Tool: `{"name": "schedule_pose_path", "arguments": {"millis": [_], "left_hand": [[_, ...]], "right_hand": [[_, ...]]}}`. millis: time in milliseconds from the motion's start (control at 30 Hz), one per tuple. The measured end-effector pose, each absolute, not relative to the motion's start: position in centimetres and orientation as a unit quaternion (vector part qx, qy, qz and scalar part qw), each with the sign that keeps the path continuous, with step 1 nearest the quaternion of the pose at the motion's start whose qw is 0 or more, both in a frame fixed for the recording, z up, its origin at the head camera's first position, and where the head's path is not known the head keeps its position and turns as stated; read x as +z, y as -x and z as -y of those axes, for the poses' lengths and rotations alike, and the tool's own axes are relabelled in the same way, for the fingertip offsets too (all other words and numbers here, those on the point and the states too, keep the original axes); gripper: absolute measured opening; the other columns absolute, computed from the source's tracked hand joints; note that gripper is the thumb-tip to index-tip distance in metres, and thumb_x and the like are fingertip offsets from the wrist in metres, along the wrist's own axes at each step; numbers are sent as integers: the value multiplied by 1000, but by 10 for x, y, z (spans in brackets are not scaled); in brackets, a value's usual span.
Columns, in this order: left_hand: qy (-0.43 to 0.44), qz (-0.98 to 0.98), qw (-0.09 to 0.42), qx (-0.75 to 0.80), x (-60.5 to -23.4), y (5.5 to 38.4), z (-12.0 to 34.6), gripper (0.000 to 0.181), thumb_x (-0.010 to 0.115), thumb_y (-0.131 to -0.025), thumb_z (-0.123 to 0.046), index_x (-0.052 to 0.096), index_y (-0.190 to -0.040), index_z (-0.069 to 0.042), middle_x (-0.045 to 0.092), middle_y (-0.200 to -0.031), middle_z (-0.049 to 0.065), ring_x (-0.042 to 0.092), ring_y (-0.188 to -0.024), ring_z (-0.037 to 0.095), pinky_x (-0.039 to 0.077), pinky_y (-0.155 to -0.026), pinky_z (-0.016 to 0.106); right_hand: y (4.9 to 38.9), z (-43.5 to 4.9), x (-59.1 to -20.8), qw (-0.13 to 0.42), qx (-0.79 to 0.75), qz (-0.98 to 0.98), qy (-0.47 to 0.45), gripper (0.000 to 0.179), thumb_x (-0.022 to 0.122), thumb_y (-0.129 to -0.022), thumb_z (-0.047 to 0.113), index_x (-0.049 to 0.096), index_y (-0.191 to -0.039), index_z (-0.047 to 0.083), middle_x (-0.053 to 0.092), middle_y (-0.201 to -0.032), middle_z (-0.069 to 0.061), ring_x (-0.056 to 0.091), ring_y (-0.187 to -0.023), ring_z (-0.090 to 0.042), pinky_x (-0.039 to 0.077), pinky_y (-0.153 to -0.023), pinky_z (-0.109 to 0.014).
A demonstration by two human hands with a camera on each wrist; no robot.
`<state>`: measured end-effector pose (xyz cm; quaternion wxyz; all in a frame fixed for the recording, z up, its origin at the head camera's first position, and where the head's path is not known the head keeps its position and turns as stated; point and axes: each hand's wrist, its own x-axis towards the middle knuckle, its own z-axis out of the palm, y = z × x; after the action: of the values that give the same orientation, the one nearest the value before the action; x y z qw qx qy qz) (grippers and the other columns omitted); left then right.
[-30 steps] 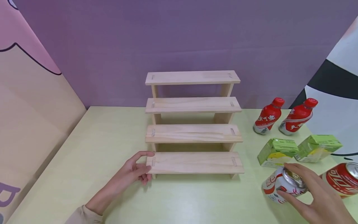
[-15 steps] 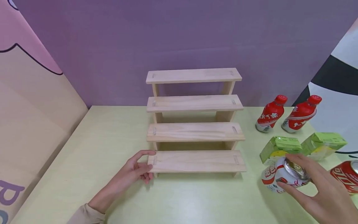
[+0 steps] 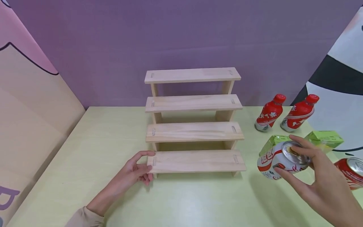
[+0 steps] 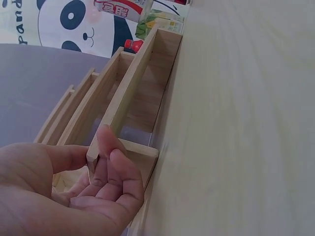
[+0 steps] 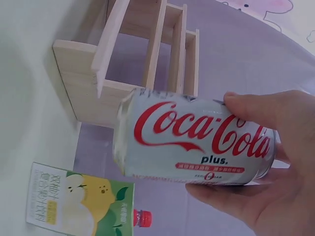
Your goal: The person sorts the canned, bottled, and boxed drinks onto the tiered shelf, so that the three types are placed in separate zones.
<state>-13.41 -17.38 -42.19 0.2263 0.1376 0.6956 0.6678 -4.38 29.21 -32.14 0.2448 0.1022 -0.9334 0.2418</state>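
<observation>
In the head view my right hand (image 3: 320,176) grips a white and red Coca-Cola can (image 3: 279,160) near its top, holding it tilted above the table. The right wrist view shows "Coca-Cola plus" lettering on the can (image 5: 192,137), with thumb and fingers on opposite sides. A four-step wooden display rack (image 3: 195,160) stands at the middle of the table. At its lowest step, my left hand (image 3: 136,168) pinches the left end of the board; in the left wrist view the hand (image 4: 98,187) has thumb and fingers around that board end.
Right of the rack stand two red-capped bottles (image 3: 269,115) and two green juice boxes (image 3: 324,138), one partly hidden behind the held can. A red can (image 3: 351,171) stands at the far right. A purple wall (image 3: 193,34) rises behind the rack.
My right hand has lifted the white can off the table and tilted it, moving it slightly up and left toward the rack. The left hand keeps its place on the lowest board.
</observation>
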Motion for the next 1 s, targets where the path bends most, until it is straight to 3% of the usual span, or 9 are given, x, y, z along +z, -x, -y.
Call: {"name": "schedule_pose_path", "arguments": {"millis": [33, 133, 233, 333, 533, 667, 767, 900, 1000], "left_hand": [[-137, -696, 227, 668, -422, 134, 174, 45, 56, -103, -20, 39, -145, -19, 67, -84, 15, 62, -73, 21, 57, -72, 34], [-138, -695, 227, 668, -422, 134, 173, 45, 56, -104, -20, 39, -145, -18, 67, -84, 16, 62, -73, 22, 57, -72, 34], [-140, -695, 226, 668, -423, 134, 173, 46, 55, -104, -20, 39, -146, -18, 68, -84, 16, 63, -73, 22, 57, -72, 34], [-141, -695, 224, 669, -423, 134, 174, 47, 56, -103, -21, 38, -147, -18, 68, -85, 17, 63, -73, 22, 58, -72, 35], [-145, -699, 218, 666, -423, 133, 174, 49, 57, -103, -22, 39, -148, -20, 69, -86, 19, 64, -74, 23, 58, -73, 36], [-145, -699, 216, 666, -423, 133, 175, 48, 57, -103, -22, 39, -148, -20, 69, -85, 19, 64, -73, 22, 58, -72, 36], [-145, -698, 216, 667, -423, 133, 175, 48, 57, -103, -23, 40, -148, -21, 69, -85, 18, 64, -72, 22, 58, -71, 35], [-145, -696, 217, 669, -423, 132, 174, 48, 57, -103, -23, 40, -148, -20, 68, -85, 19, 63, -71, 21, 57, -70, 34], [-145, -696, 217, 669, -423, 132, 174, 49, 57, -103, -24, 39, -148, -20, 68, -86, 19, 62, -72, 21, 57, -70, 34]], "right_hand": [[44, -291, -320, 247, 238, 933, -109, 79, 92, -67, 7, 47, -131, -2, 46, -150, -12, 44, -118, -10, 30, -81, 7], [44, -286, -315, 261, 228, 929, -129, 77, 94, -62, 6, 52, -127, -2, 49, -147, -9, 38, -114, 11, 32, -83, 6], [46, -282, -309, 271, 220, 925, -146, 77, 94, -59, 5, 56, -125, -2, 51, -145, -9, 39, -113, 14, 34, -83, 5], [50, -279, -305, 285, 213, 921, -159, 78, 96, -56, 7, 59, -125, 0, 53, -143, -9, 42, -111, 11, 36, -81, 3], [58, -275, -298, 296, 193, 920, -171, 76, 97, -57, 14, 63, -125, 5, 56, -141, -10, 51, -110, -11, 34, -81, 3], [64, -272, -291, 303, 196, 908, -211, 70, 92, -70, 32, 63, -127, 5, 56, -140, -10, 51, -121, -3, 34, -87, 1], [69, -267, -286, 314, 204, 895, -240, 71, 76, -82, 56, 64, -128, 4, 57, -139, -12, 46, -125, 8, 35, -89, 0], [75, -258, -279, 338, 205, 881, -260, 77, 57, -88, 68, 64, -126, 1, 60, -134, -15, 51, -121, 2, 36, -90, 0], [79, -252, -273, 352, 201, 874, -267, 78, 56, -89, 68, 64, -125, 0, 61, -133, -16, 54, -119, -6, 35, -90, 0]]}}
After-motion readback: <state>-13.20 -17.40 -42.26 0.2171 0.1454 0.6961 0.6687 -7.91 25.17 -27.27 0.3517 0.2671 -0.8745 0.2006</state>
